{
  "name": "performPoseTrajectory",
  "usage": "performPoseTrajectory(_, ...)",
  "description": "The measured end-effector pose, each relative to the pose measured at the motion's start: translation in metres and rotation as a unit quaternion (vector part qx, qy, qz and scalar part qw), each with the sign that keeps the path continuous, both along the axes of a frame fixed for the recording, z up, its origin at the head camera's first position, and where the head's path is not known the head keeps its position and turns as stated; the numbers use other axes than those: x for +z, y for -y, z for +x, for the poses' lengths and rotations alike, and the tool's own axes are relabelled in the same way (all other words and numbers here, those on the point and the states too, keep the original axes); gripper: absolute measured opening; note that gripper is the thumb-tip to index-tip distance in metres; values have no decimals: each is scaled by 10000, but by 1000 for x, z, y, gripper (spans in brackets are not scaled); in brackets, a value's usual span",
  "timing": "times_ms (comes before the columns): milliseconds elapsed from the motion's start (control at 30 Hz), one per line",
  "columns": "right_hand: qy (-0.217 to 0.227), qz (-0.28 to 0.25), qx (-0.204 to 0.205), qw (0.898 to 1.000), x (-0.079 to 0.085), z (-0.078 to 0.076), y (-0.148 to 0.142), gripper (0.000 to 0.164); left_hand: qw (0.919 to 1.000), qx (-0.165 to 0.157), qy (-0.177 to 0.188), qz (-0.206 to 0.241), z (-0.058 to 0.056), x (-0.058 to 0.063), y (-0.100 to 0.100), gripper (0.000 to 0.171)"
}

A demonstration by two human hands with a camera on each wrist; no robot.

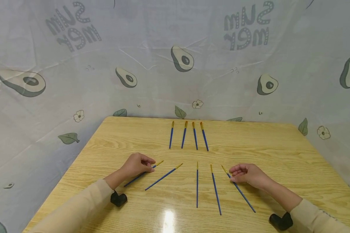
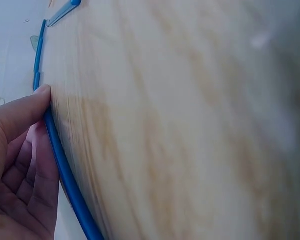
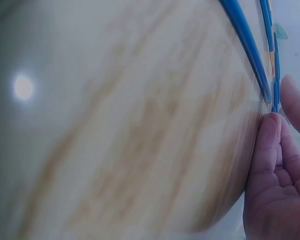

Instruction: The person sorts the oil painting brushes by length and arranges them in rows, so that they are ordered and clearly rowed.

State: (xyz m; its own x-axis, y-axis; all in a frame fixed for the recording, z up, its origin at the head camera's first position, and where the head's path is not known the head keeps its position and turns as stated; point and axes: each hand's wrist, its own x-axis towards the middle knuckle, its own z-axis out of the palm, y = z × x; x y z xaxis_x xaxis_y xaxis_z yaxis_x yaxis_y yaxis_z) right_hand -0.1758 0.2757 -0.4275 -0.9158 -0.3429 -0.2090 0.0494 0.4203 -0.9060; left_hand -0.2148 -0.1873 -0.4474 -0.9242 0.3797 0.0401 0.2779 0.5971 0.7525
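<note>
My left hand [image 1: 137,165] pinches a thin blue paintbrush [image 1: 134,179] with a yellow tip, at the left end of the front group. In the left wrist view its blue handle [image 2: 70,175] runs between thumb and fingers, low over the table. Beside it, another slanted paintbrush [image 1: 163,179] lies on the wood. My right hand [image 1: 249,174] is at the upper part of the rightmost paintbrush [image 1: 242,191]. In the right wrist view, a gap shows between the right thumb [image 3: 296,102] and the fingers, with nothing gripped there.
Two more thin brushes, one upright in view [image 1: 197,187] and one slightly slanted [image 1: 216,192], lie between the hands. Several wider brushes [image 1: 184,136] form a row farther back on the wooden table [image 1: 128,132]. A patterned cloth [image 1: 151,97] hangs behind.
</note>
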Motion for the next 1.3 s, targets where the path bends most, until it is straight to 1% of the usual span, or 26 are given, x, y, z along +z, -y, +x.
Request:
performPoseTrajectory(133, 8, 18, -14, 10000, 0, 0, 1, 44, 10000, 51, 26, 63, 1, 0, 0, 25)
performPoseTrajectory(300, 11, 61, -22, 10000, 1, 0, 1, 44, 9999, 105, -49, 24, 2, 1, -1, 21)
performPoseTrajectory(433, 3, 92, -32, 10000, 1, 0, 0, 44, 9996, 92, -277, -59, 3, 3, -3, 18)
performPoseTrajectory(600, 4, 128, -41, 9999, 1, 1, -1, 45, 9978, -14, -637, -183, 4, 4, -7, 18)
performPoseTrajectory(733, 21, 151, -36, 9999, 2, 1, 0, 45, 9972, -11, -730, -149, 4, 1, -6, 18)
performPoseTrajectory(900, 61, 255, -80, 9996, 3, 2, 1, 45, 9971, 117, -753, -63, 3, -1, -3, 16)
performPoseTrajectory(1000, 72, 218, -45, 9997, 4, 2, 1, 44, 9974, 219, -681, 1, 3, -1, -3, 16)
performPoseTrajectory(1067, 81, 170, -41, 9998, 4, 2, 1, 44, 9980, 274, -557, 117, 2, 0, -3, 16)
performPoseTrajectory(1300, 26, 155, 13, 9999, 3, 1, 0, 44, 9976, 264, -106, 626, 1, 5, -5, 20)
